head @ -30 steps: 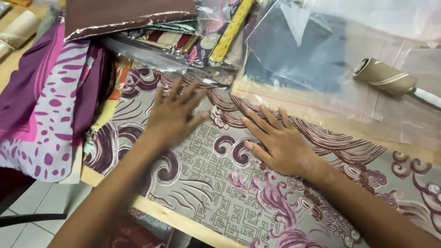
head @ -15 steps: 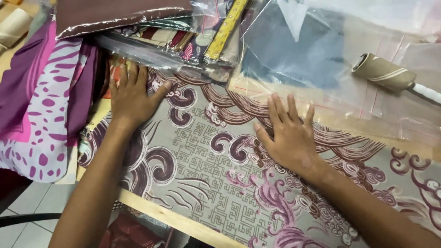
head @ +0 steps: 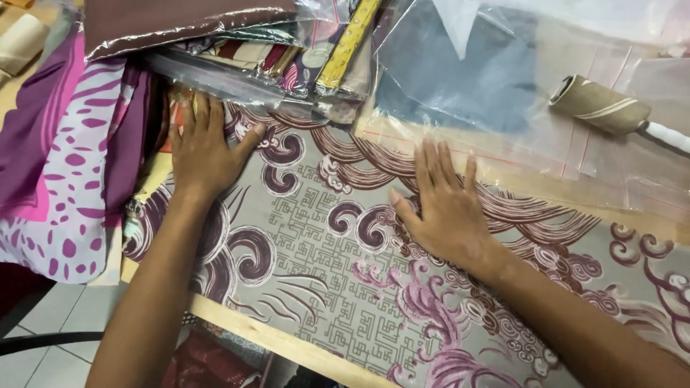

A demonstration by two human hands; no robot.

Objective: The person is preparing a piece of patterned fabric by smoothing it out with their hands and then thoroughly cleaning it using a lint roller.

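A grey patterned fabric [head: 316,251] with maroon swirls and pink wave motifs lies spread across the table. My left hand [head: 205,147] rests flat on its far left part, fingers spread, fingertips touching the plastic-wrapped fabric packs [head: 237,50]. My right hand [head: 442,205] lies flat, palm down, on the middle of the fabric, fingers pointing away from me toward a clear plastic bag [head: 489,86] holding dark blue cloth. Neither hand holds anything.
A purple, pink and white spotted fabric [head: 65,165] hangs at the left. A lint roller [head: 604,108] with a white handle lies on the plastic at the upper right. A yellow tape measure [head: 348,43] sits among the packs. The wooden table edge [head: 287,345] runs along the front, tiled floor [head: 43,338] below.
My left hand slid left and away across the fabric to its far left part. My right hand shifted slightly right, staying flat on the cloth.
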